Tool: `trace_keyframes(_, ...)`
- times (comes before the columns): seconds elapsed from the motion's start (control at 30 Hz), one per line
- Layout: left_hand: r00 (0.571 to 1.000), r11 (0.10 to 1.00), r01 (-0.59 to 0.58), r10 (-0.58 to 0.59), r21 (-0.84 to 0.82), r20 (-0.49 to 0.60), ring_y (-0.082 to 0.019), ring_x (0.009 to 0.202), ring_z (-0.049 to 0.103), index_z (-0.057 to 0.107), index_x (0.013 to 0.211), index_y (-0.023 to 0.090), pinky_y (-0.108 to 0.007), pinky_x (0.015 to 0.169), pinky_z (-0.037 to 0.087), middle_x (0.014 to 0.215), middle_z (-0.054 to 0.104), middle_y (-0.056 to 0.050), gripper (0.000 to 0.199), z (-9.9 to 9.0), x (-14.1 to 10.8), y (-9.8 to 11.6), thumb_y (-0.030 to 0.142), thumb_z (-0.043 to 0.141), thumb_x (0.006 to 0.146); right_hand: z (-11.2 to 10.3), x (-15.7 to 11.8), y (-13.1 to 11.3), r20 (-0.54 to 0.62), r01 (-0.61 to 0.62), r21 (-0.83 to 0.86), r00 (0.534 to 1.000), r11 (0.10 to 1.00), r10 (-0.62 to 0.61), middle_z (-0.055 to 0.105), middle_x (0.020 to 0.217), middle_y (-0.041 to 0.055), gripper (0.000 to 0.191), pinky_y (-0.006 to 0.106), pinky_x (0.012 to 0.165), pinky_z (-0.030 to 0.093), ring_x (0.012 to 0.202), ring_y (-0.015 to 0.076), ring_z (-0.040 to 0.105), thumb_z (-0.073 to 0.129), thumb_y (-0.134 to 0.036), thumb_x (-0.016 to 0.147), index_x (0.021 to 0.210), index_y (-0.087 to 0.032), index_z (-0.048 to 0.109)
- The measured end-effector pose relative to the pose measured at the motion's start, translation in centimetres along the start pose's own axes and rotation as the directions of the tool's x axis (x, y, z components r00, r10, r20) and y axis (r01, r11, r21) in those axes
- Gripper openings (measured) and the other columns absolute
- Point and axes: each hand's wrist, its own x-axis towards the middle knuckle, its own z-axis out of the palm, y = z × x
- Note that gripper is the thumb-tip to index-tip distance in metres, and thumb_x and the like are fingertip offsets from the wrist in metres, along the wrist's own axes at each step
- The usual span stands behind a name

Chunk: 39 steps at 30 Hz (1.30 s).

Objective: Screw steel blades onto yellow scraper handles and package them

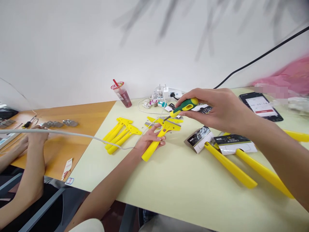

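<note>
So, what's in the R hand?

One screwdriver, green-yellow grip, fingers wrapped tight round it, tip just above a scraper head.

And the L hand?

Palm up, fingers curled narrow round the neck of one yellow scraper, which sits right below the screwdriver tip.

How many scrapers in all?

Hard to count exactly. Approx. 3 in a pile on the cream table, 1 more just behind the held one, w/ 2 long handles running out from 2 card packs at the R, and 1 more handle at the far R edge.

What else?

Co-worker's 2 hands by the wood table, 1 cup w/ red straw, 1 phone, 1 power strip, and a white cable reaching the L wrist.
</note>
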Motion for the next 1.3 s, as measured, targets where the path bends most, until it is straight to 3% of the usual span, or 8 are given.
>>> trace_keyframes(0.77,0.999,1.000,0.029,-0.029,0.002,0.024,-0.012,0.079,0.065,0.066,0.125,0.023,-0.025,0.069,0.049,0.118,0.068,-0.009,0.070,0.25,-0.20,0.22,-0.001,0.083,0.061,0.80,0.02,0.42,0.049,0.029,0.034,0.998,0.999,-0.031,0.084,0.115,0.0023,0.023,0.040,0.080,0.059,0.097,0.0285,0.079,0.072,-0.048,0.104,0.122,-0.033,0.077)
trace_keyframes(1.07,0.999,0.999,0.037,-0.037,0.005,-0.015,-0.011,0.078,0.067,0.064,0.127,0.022,-0.024,0.069,0.051,0.120,0.070,-0.009,0.073,0.55,-0.18,-0.06,-0.001,0.083,0.061,0.88,-0.14,0.71,0.084,0.136,0.021,0.987,0.990,-0.137,0.084,0.111,0.0050,0.022,0.039,0.077,0.053,0.083,0.0262,0.076,0.069,-0.040,0.106,0.123,-0.030,0.077)
trace_keyframes(1.3,0.996,0.995,0.092,-0.091,0.025,-0.023,-0.012,0.082,0.070,0.062,0.132,0.023,-0.016,0.051,0.042,0.134,0.070,-0.015,0.072,0.47,-0.10,0.15,0.001,0.085,0.067,0.96,-0.23,0.68,0.149,0.149,0.038,0.977,0.988,-0.153,0.084,0.111,0.0030,0.022,0.038,0.073,0.050,0.079,0.0260,0.074,0.066,-0.037,0.106,0.124,-0.035,0.078)
